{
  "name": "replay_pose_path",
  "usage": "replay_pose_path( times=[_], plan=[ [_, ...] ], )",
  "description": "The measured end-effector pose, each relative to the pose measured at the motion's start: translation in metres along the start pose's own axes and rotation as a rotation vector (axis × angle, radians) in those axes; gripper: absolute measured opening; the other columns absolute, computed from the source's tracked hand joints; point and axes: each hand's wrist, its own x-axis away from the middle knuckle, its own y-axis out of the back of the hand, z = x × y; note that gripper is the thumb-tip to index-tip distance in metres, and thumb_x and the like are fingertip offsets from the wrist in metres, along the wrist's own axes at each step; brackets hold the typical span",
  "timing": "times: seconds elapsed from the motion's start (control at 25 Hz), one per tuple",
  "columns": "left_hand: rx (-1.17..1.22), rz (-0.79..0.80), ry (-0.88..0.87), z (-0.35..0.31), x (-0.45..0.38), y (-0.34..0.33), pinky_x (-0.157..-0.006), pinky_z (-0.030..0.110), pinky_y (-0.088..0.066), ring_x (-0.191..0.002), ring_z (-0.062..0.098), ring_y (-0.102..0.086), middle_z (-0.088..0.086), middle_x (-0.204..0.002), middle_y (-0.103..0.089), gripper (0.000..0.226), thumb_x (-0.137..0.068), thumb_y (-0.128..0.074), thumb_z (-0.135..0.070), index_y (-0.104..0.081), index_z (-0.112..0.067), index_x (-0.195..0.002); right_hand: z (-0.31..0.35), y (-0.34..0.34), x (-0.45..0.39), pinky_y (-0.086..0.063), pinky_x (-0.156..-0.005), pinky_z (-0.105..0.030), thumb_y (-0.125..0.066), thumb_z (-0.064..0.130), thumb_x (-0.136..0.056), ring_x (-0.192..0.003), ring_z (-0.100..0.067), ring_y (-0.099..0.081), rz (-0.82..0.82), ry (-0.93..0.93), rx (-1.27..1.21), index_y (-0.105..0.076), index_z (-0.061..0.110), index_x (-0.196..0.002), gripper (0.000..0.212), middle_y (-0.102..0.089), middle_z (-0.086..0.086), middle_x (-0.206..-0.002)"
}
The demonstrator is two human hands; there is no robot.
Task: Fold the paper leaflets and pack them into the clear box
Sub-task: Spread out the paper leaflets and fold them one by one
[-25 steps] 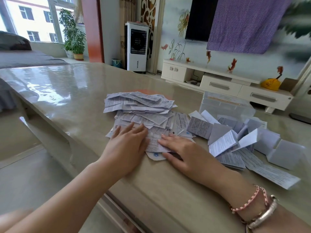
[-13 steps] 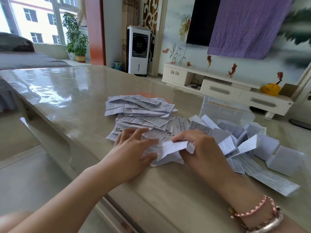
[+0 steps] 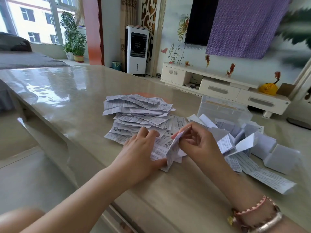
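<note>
Head view: one camera, looking down over both forearms at a glossy beige table [image 3: 67, 91]
Right grip: the right hand [image 3: 198, 145] pinches a leaflet [image 3: 173, 148] by its upper edge, fingers curled round the paper, lifting that edge off the table so the sheet stands tilted
Left grip: the left hand [image 3: 139, 152] lies flat, fingers straight, pressing the lower part of the same leaflet and the sheets under it; its thumb touches the leaflet's bottom corner
Between the grips: the raised leaflet, its printed side facing left
Beyond the left grip: an untidy stack of flat leaflets [image 3: 138, 110], touching the fingertips of that hand
Right of the right grip: a loose heap of folded leaflets [image 3: 252, 145], some standing half open, one long strip [image 3: 267, 179] lying flat nearest the table edge
Beyond the right grip: the clear box [image 3: 223, 110], upright and open at the top, just behind the folded heap; what lies inside cannot be told
Right wrist: a pink braided cord and a pale bangle [image 3: 262, 221]
Far background: a white low cabinet [image 3: 218, 88] against the wall
</note>
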Motion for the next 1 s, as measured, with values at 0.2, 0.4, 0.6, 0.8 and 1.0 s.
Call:
replay_pose_path(
  times=[0.2, 0.4, 0.6, 0.8, 1.0],
  plan=[
    [0.185, -0.012, -0.158, -0.003, -0.005, 0.006, -0.094, 0.025, -0.037, -0.114, 0.012, -0.042, -0.012, -0.115, -0.047, 0.038, -0.077, -0.066, -0.023, -0.057, -0.033, -0.113, 0.003, -0.004, 0.003, -0.048, -0.054, -0.018, -0.061, 0.023, -0.091, -0.058, -0.005, -0.054, 0.026, 0.025, 0.140, -0.057, 0.019, -0.088, 0.007, -0.060, 0.009, -0.071],
    [0.083, -0.092, 0.141, 0.015, -0.004, 0.017, -0.068, 0.026, -0.039, -0.080, 0.009, -0.051, -0.014, -0.085, -0.054, 0.017, -0.082, -0.067, -0.031, -0.051, -0.033, -0.087, -0.001, -0.003, 0.003, -0.041, -0.058, -0.011, -0.056, 0.023, -0.095, -0.065, 0.000, -0.053, 0.051, 0.031, 0.336, -0.061, 0.022, -0.095, 0.004, -0.057, 0.012, -0.071],
    [0.180, 0.007, 0.216, 0.018, -0.002, 0.018, -0.052, 0.009, -0.034, -0.063, -0.002, -0.050, -0.012, -0.078, -0.060, 0.022, -0.080, -0.072, -0.028, -0.058, -0.024, -0.095, -0.008, -0.009, 0.004, -0.037, -0.061, -0.010, -0.052, 0.025, -0.097, -0.066, 0.004, -0.050, 0.188, -0.053, 0.502, -0.058, 0.020, -0.110, 0.016, -0.052, 0.017, -0.073],
    [0.214, 0.038, 0.223, 0.018, -0.003, 0.020, -0.058, 0.013, -0.035, -0.067, 0.000, -0.048, -0.012, -0.083, -0.059, 0.021, -0.082, -0.071, -0.027, -0.058, -0.024, -0.099, -0.007, -0.016, 0.002, -0.035, -0.071, -0.027, -0.046, 0.030, -0.098, -0.081, -0.009, -0.045, 0.193, -0.106, 0.680, -0.037, 0.020, -0.133, 0.038, -0.035, 0.016, -0.072],
    [0.157, -0.097, 0.146, 0.012, 0.002, 0.014, -0.066, 0.024, -0.038, -0.074, 0.004, -0.049, -0.014, -0.087, -0.053, 0.021, -0.086, -0.063, -0.036, -0.049, -0.028, -0.100, -0.003, -0.017, 0.006, -0.030, -0.069, -0.027, -0.045, 0.030, -0.098, -0.082, -0.010, -0.042, 0.216, -0.117, 0.754, -0.025, 0.021, -0.139, 0.046, -0.026, 0.015, -0.069]
  ],
)
